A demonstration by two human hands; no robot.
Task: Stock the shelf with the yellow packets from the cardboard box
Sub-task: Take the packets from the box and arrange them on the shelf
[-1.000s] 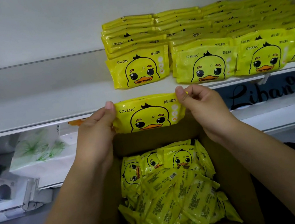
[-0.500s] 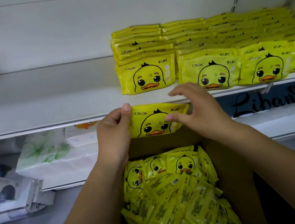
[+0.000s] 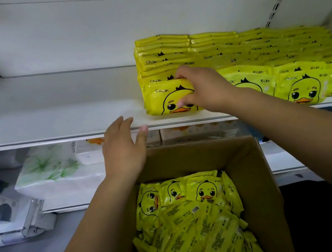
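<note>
Since the earlier frames, the yellow packet (image 3: 163, 100) has gone from the air in front of the shelf edge up onto the shelf (image 3: 48, 110), and the left hand has let go of it.

Head view, looking forward and down. The right hand (image 3: 205, 88) reaches over the shelf edge and pinches the packet, fingers curled over its top edge and thumb on its duck-face front. The packet stands at the front of the leftmost row of stocked packets (image 3: 258, 55), leaning back against the one behind it, with its lower edge on the shelf board. These rows fill the right half of the shelf; the left half is bare white board.

The left hand (image 3: 123, 148) is held open with fingers straight and slightly spread. It holds nothing, and its fingertips are level with the shelf's front edge, just left of the packet.

Below both arms sits the cardboard box (image 3: 252, 177), open at the top, with loose packets (image 3: 189, 220) piled inside, some face up and some showing their printed backs.

On the lower shelf to the left lies a white tissue pack (image 3: 58, 172) with green leaf print.
</note>
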